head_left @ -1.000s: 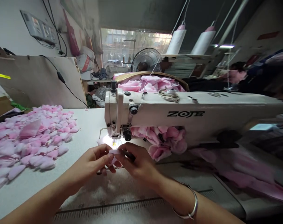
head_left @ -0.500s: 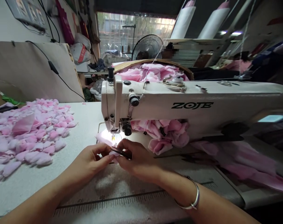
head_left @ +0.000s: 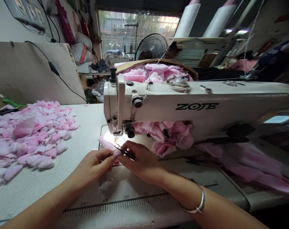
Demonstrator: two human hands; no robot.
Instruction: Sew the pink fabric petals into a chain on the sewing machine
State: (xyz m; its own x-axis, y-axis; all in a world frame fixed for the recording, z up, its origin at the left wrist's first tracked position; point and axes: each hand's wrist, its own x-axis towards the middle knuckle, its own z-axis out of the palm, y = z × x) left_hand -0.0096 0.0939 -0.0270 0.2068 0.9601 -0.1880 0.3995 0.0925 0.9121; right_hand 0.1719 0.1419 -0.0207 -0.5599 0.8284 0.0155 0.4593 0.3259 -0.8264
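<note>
Between the fingertips of my left hand (head_left: pixel 100 161) is a small, pale pink fabric piece (head_left: pixel 117 153), pinched just in front of the needle area. My right hand (head_left: pixel 141 162) grips dark, pointed tweezers (head_left: pixel 128 154), their slim tips pointing left above that piece. The right thumb is at the fabric too, so both hands nearly meet. Behind the fingers, a flat pink cloth (head_left: pixel 106 141) lies under the lit presser foot (head_left: pixel 116 138) of the white sewing machine (head_left: pixel 156 95). My fingers partly hide the small piece.
A pile of pink and white puffed fabric pieces (head_left: pixel 39 136) covers the table's left. Gathered pink fabric (head_left: pixel 173 135) sits beneath the machine arm, with more pink cloth (head_left: pixel 249 162) at right. A ruler strip (head_left: pixel 118 203) runs along the front. A person (head_left: pixel 174 51) is beyond the machine.
The tweezers' tips have parted slightly and turned, showing two separate prongs. More of the small fabric piece shows between my fingertips. Both hands stay in nearly the same place.
</note>
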